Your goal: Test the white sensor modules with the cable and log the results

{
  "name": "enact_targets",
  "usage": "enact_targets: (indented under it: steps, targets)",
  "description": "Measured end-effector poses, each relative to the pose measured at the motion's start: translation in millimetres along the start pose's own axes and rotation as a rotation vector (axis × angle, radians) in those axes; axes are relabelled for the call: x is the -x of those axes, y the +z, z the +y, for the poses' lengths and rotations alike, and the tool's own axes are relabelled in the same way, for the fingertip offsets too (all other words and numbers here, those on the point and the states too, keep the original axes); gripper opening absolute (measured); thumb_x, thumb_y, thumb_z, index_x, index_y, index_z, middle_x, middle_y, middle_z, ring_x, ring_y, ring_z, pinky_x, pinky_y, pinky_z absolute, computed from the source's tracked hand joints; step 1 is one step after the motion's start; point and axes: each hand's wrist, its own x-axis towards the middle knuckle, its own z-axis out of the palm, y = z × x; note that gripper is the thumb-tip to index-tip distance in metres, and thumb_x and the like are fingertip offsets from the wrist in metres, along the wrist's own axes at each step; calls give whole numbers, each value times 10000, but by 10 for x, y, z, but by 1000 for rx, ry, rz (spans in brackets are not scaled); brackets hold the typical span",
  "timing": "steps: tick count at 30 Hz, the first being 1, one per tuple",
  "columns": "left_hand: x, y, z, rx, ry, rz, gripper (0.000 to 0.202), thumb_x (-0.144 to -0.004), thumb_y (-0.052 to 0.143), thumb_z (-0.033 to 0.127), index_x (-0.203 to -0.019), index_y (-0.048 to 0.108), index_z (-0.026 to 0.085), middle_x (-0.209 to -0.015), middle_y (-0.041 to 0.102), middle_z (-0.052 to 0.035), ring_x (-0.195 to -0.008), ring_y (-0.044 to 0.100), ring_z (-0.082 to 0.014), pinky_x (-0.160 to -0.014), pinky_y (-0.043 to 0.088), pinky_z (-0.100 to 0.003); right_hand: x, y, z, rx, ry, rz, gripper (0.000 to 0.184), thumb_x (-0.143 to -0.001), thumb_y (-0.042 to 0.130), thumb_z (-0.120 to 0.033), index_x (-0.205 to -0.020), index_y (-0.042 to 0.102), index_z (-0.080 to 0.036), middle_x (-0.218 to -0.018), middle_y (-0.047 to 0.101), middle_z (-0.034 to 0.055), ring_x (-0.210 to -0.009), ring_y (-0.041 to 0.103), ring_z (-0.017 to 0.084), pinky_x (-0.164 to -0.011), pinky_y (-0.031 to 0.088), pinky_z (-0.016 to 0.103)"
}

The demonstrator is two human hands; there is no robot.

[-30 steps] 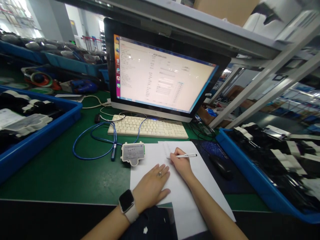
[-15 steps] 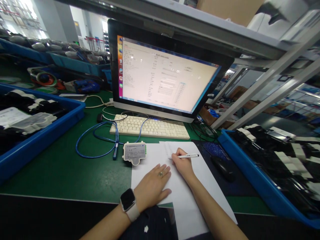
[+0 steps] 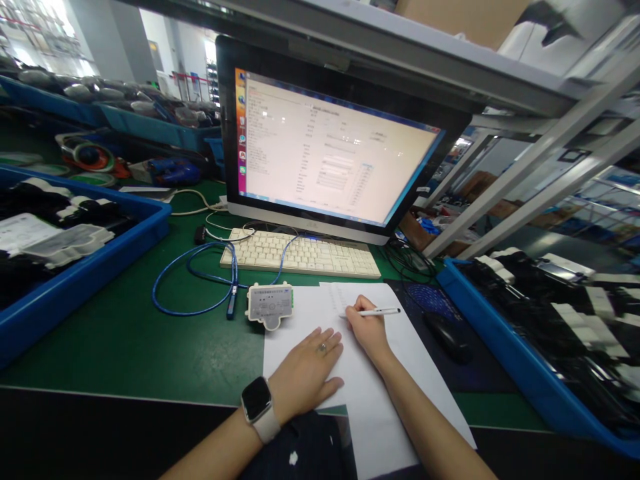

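My right hand (image 3: 367, 327) is closed around a white pen (image 3: 381, 311), its tip at the paper (image 3: 400, 393) beside a column of small handwritten marks too faint to read. Flat on the same paper lies my left hand (image 3: 310, 367), fingers stretched out, with a ring on one finger and a smartwatch (image 3: 257, 400) on the wrist. Just beyond the left hand, a small grey-white device box (image 3: 271, 305) with a printed label and a green connector rests at the paper's upper left edge.
Behind the paper are a cream keyboard (image 3: 305, 257) and a lit monitor (image 3: 330, 147). A coiled blue cable (image 3: 165, 308) lies left on the green table. Blue bins full of parts flank me, a left bin (image 3: 125, 257) and a right bin (image 3: 525, 373). A black mouse (image 3: 447, 337) sits on a dark pad.
The view has shifted very slightly. Both hands keep almost the same place, the right still holding the pen at the paper and the left still flat.
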Motion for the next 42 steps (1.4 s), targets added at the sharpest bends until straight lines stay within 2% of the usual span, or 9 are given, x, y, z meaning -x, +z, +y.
enact_targets:
  steps: [13, 24, 27, 30, 33, 35, 38, 40, 42]
  targets:
    - [12, 29, -9, 20, 9, 36, 504, -866, 506, 380, -1283, 457, 102, -1397, 382, -98, -1313, 321, -226, -1124, 223, -402, -10, -4, 14, 3, 4, 9, 219, -643, 460, -298, -503, 330, -193, -417, 396, -41, -443, 376, 109, -492, 319, 246]
    - [-2, -51, 8, 83, -40, -70, 535, -881, 468, 386, -1326, 422, 92, -1429, 330, -93, -1341, 264, -231, -1140, 175, -414, -31, -9, -13, -83, 64, 43, 234, -628, 462, -337, -497, 325, -201, -398, 395, -33, -418, 374, 101, -470, 332, 236]
    - [10, -46, 6, 122, -44, -73, 551, -881, 458, 411, -1338, 402, 107, -1438, 318, -74, -1348, 248, -213, -1145, 160, -394, -53, -53, -1, -155, 88, 42, 268, -637, 470, -377, -495, 317, -210, -374, 393, -22, -369, 345, 99, -397, 292, 230]
    - [-20, -25, -33, 136, -34, -99, 572, -865, 489, 429, -1328, 404, 106, -1436, 321, -72, -1348, 247, -212, -1146, 148, -373, -93, -95, 84, -271, 216, -41, 335, -610, 531, -445, -511, 319, -204, -372, 404, -18, -338, 296, 79, -355, 210, 213]
    - [-83, 51, -106, 63, 5, -119, 595, -837, 540, 446, -1289, 432, 74, -1402, 369, -107, -1326, 291, -240, -1133, 186, -383, -128, -118, 189, -408, 329, -87, 411, -564, 593, -479, -537, 295, -196, -367, 375, -36, -332, 257, 57, -356, 143, 191]
    - [-125, 161, -168, -40, 45, -80, 509, -863, 522, 394, -1256, 453, 78, -1370, 414, -105, -1301, 337, -238, -1114, 239, -383, -133, -126, 241, -469, 367, -61, 448, -550, 621, -483, -550, 280, -192, -362, 353, -45, -329, 238, 48, -360, 115, 183]
    - [-176, 369, -267, -215, 104, 34, 282, -897, 466, 222, -1156, 504, 118, -1299, 499, -59, -1244, 422, -195, -1073, 324, -348, -128, -137, 300, -545, 372, -52, 484, -568, 656, -488, -564, 279, -184, -374, 354, -45, -334, 238, 41, -368, 107, 175]
    - [-201, 467, -314, -300, 131, 71, 233, -882, 489, 199, -1102, 522, 131, -1260, 534, -46, -1202, 469, -187, -1039, 371, -336, -127, -143, 336, -598, 354, -82, 509, -585, 683, -487, -572, 280, -176, -390, 365, -43, -345, 246, 37, -375, 114, 170]
    - [-229, 488, -326, -345, 139, 64, 233, -868, 520, 222, -1084, 534, 136, -1247, 544, -42, -1170, 495, -191, -1010, 401, -334, -132, -147, 367, -638, 343, -106, 534, -584, 714, -480, -577, 278, -171, -400, 371, -44, -354, 252, 35, -380, 120, 165]
